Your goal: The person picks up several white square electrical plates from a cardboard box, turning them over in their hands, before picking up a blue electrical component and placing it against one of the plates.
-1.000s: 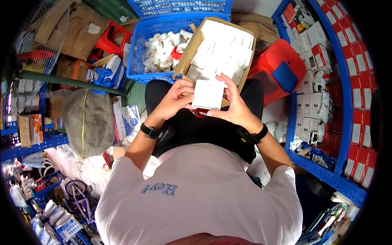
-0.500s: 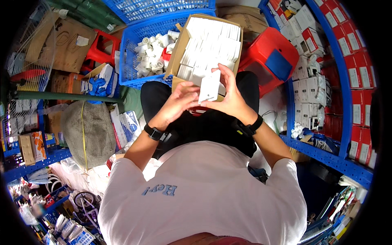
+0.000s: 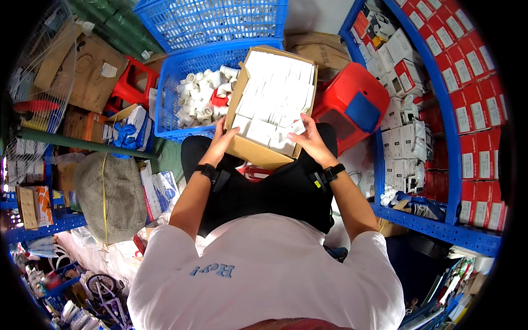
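A cardboard box (image 3: 258, 154) full of thin white plates (image 3: 275, 82) in tight rows stands in front of my lap. My right hand (image 3: 312, 142) is at its near right corner, with thumb and fingers closed on one white plate (image 3: 291, 129) just over the near rows. At the near left corner, my left hand (image 3: 219, 144) grips the box's rim, its thumb on the inner side. The plates look like wall switch covers, but their exact kind is unclear.
Behind the box on the left, a blue plastic crate (image 3: 165, 113) holds white pipe fittings (image 3: 201, 96). To the right stands a red stool (image 3: 344, 91). Blue shelving (image 3: 454, 165) with red and white boxes lines the right side. A grey sack-like bundle (image 3: 110, 192) sits at the left.
Both hands have come down from holding a white plate up over the near edge. My left hand has let go of it and taken the box's rim; my right hand has lowered it into the box.
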The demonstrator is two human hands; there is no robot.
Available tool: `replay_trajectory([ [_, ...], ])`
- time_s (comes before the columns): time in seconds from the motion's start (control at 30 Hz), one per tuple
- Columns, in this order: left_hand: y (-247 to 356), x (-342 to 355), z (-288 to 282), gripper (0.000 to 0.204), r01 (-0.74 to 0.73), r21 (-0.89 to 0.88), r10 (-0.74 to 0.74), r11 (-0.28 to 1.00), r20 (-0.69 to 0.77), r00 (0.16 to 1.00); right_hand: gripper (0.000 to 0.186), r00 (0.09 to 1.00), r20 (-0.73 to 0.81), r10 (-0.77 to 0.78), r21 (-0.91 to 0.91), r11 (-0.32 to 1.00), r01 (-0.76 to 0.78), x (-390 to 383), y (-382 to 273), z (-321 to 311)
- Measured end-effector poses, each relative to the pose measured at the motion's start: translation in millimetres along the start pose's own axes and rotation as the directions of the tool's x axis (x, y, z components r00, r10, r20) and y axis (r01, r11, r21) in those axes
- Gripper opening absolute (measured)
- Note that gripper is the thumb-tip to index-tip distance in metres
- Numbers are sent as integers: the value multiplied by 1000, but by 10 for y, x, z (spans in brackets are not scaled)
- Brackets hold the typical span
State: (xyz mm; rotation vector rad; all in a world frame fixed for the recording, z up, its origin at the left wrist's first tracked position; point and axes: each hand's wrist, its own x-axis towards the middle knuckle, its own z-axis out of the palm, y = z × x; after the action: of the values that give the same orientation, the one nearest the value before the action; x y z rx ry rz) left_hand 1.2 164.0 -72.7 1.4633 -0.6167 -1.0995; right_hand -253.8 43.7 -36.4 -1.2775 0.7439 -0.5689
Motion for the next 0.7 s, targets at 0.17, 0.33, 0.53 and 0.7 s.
replay_trajectory([
  [0.17, -101, 18, -36, 66, -29, 38, 30, 999, -23, 999, 69, 993, 108, 42, 2, 999, -42, 28, 39, -27],
  [0.33, -112, 69, -38, 65, -28, 66, 31, 997, -39, 999, 70, 981, 194, 24, -192, 981, 14, 78, -48, -47],
  [0.53, -96, 49, -30, 65, -53, 110, 59, 993, -59, 997, 62, 942, 300, 150, -422, 907, -10, 126, -191, 17],
  [0.7, -140, 70, 18, 65, -118, 36, 119, 992, -25, 993, 59, 947, 317, -41, -472, 860, 195, 313, -539, 181],
])
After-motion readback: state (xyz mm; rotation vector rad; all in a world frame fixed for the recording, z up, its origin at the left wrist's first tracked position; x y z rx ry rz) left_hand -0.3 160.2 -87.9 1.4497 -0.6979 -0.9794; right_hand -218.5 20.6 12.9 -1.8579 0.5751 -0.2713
